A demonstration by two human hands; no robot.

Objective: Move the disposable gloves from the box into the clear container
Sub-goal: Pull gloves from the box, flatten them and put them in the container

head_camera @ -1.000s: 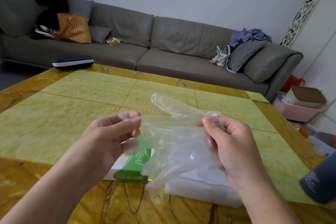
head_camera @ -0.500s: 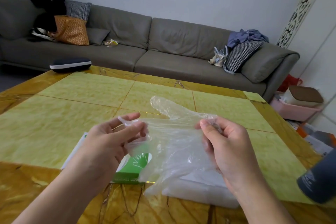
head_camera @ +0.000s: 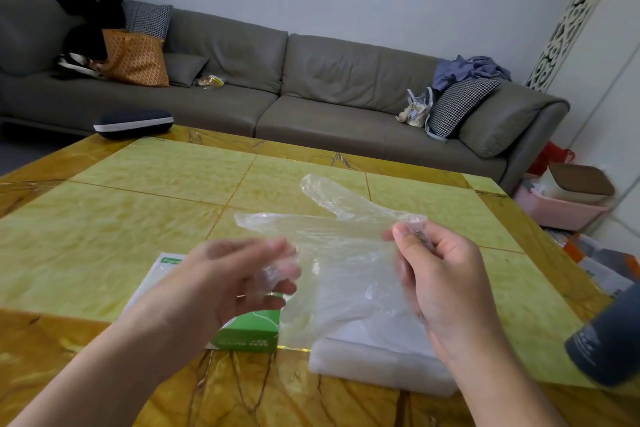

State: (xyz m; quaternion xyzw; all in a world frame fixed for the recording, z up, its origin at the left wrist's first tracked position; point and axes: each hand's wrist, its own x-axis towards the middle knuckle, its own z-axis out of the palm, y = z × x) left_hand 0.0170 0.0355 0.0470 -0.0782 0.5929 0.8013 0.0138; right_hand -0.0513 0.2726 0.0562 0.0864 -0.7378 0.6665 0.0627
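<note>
Glove (head_camera: pixel 343 253), clear and crinkled, pinched by right hand (head_camera: pixel 446 274); left hand (head_camera: pixel 228 284) blurred, grip unclear.

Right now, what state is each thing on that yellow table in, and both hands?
Thin clear plastic glove: held up above the table, spread out, one finger pointing away.
Right hand: pinching the glove's top edge.
Left hand: blurred, fingers at the glove's lower left part; grip unclear.
Green and white glove box: lying flat, partly hidden.
Clear plastic container: on the table beneath the glove; contents unclear.
</note>
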